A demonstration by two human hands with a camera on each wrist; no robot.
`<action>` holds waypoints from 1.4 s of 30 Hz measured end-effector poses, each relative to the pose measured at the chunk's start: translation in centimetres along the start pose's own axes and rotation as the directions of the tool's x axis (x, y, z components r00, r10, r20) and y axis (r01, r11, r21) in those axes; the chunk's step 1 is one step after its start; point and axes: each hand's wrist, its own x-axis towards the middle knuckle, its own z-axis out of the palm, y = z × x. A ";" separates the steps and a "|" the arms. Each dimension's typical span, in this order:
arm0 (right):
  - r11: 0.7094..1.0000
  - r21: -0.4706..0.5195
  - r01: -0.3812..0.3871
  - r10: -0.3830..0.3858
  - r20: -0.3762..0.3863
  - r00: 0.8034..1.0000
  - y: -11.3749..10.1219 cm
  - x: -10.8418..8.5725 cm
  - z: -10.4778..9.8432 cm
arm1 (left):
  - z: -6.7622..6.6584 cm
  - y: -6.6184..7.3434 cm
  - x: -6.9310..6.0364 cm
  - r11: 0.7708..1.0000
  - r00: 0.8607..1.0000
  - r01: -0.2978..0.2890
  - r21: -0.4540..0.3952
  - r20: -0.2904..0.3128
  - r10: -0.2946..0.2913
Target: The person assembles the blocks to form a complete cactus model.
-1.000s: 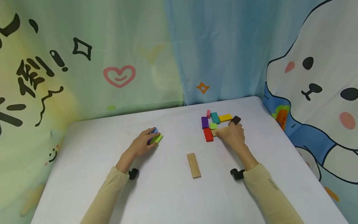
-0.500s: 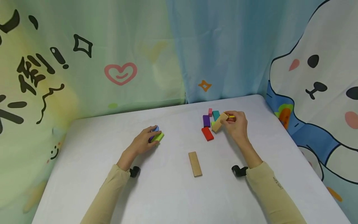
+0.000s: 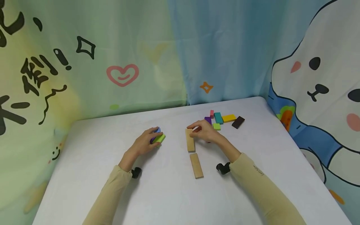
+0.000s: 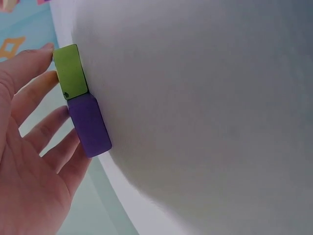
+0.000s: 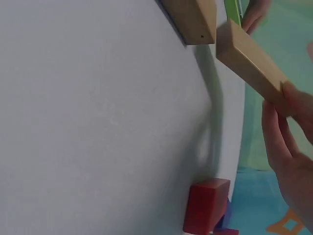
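My left hand (image 3: 142, 143) rests against a few blocks at the table's left-centre: a lime green block (image 3: 159, 138), a purple block (image 4: 90, 125) and a blue block (image 3: 158, 130), partly hidden by fingers. Its fairly straight fingers touch the green and purple blocks, which stand end to end in the left wrist view. My right hand (image 3: 206, 131) pinches one end of a plain wooden block (image 3: 190, 142) between thumb and fingers. In the right wrist view that block is tilted, raised off the table. Just nearer lies a second wooden block (image 3: 196, 165), flat on the cloth.
Behind my right hand lies a loose group: pink (image 3: 212, 113), teal (image 3: 218, 118), yellow (image 3: 229, 118), dark brown (image 3: 238, 122), small green (image 3: 216, 126) and purple (image 3: 208, 119) blocks. A red block (image 5: 208, 205) is mostly hidden in the head view. Printed curtains border the white table (image 3: 168, 200).
My right hand picked the wooden block out of the coloured group and carried it left, beyond the lying wooden block. The red block was turned slightly. My left hand stayed put.
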 end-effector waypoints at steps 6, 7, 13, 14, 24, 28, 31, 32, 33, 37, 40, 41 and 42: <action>1.000 0.006 0.019 -0.020 0.166 0.986 1.1 0.9 0.2 | 0.2 0.1 0.0 1.000 1.000 0.011 -0.006 -0.002 -0.012; 1.000 -0.001 0.025 -0.025 0.173 0.985 1.2 0.9 0.2 | 0.2 0.1 0.0 1.000 1.000 0.010 -0.002 -0.002 -0.010; 0.997 -0.061 0.040 -0.029 0.166 0.986 1.8 0.8 0.5 | 0.1 0.3 0.0 1.000 1.000 0.010 -0.010 0.001 -0.010; 0.997 -0.062 0.036 -0.026 0.164 0.986 1.8 0.8 0.5 | 0.0 0.3 0.1 1.000 1.000 0.012 -0.011 0.003 -0.012; 0.997 -0.077 0.001 0.009 0.135 0.991 2.1 0.0 0.5 | 0.0 0.6 0.1 1.000 1.000 0.012 -0.008 0.008 -0.012; 0.997 -0.079 -0.002 0.012 0.126 0.992 2.2 -0.1 0.6 | 0.1 0.5 0.1 1.000 1.000 0.009 -0.002 0.005 -0.009; 0.997 -0.078 -0.022 0.028 0.081 0.996 2.2 -0.3 0.2 | 0.2 0.4 0.1 1.000 1.000 0.006 0.000 0.004 -0.006; 0.996 -0.087 -0.029 0.033 0.049 0.998 2.2 -0.3 -0.1 | 0.1 0.5 0.1 1.000 1.000 0.001 0.010 -0.001 -0.001; 0.995 -0.099 -0.033 0.034 0.011 0.999 2.3 -0.3 -0.5 | 0.2 0.5 0.1 1.000 1.000 -0.001 0.024 -0.008 0.002; 0.978 -0.190 -0.082 0.051 -0.163 0.985 2.7 -0.8 -2.6 | 0.1 1.9 0.1 0.993 0.998 -0.017 0.113 -0.051 0.023; 0.943 -0.290 -0.165 0.103 -0.218 0.970 3.1 -1.5 -4.4 | 0.6 4.3 0.3 0.986 0.997 -0.051 0.156 -0.055 0.060; 0.927 -0.321 -0.196 0.126 -0.225 0.966 3.3 -1.7 -5.0 | 0.9 5.3 0.4 0.986 0.996 -0.067 0.155 -0.045 0.075; 0.909 -0.359 -0.213 0.138 -0.223 0.965 3.5 -1.9 -5.5 | 1.4 6.3 0.6 0.985 0.996 -0.083 0.154 -0.026 0.088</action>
